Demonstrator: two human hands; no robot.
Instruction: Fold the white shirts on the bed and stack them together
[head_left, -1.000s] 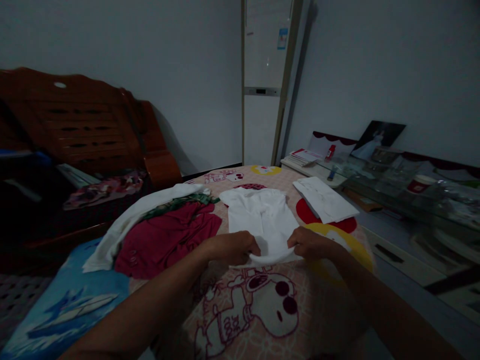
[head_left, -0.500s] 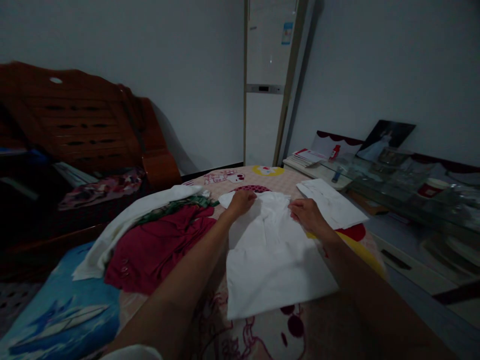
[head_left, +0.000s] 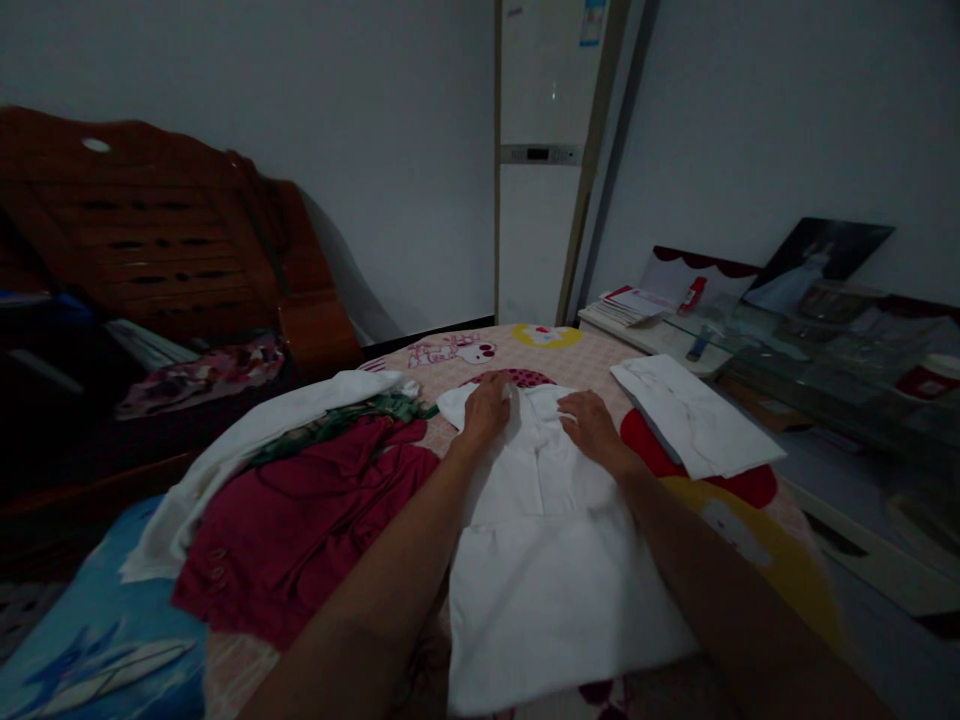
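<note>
A white garment (head_left: 562, 590) lies spread on the patterned cloth before me, its narrower end away from me. At the left of that far end is my left hand (head_left: 487, 405), fingers bent onto the fabric. Opposite it, my right hand (head_left: 589, 422) rests on the far right edge with curled fingers. Whether either hand pinches the fabric is too dark to tell. Dark red clothing (head_left: 300, 530) is heaped to the left, with a green piece (head_left: 337, 425) and a white one (head_left: 255, 440) beside it. Another white garment (head_left: 694, 415) lies folded at the right.
A wooden bench (head_left: 150, 230) stands at the left. Behind the patterned surface (head_left: 517, 350) rises a tall white air conditioner (head_left: 536, 230). A glass shelf (head_left: 795, 350) at the right holds papers, a cup and a photo. A blue cloth (head_left: 127, 600) is at the lower left.
My right hand has moved slightly left, closer to my left hand. The far part of the white garment looks narrower and flatter. The view has shifted a little.
</note>
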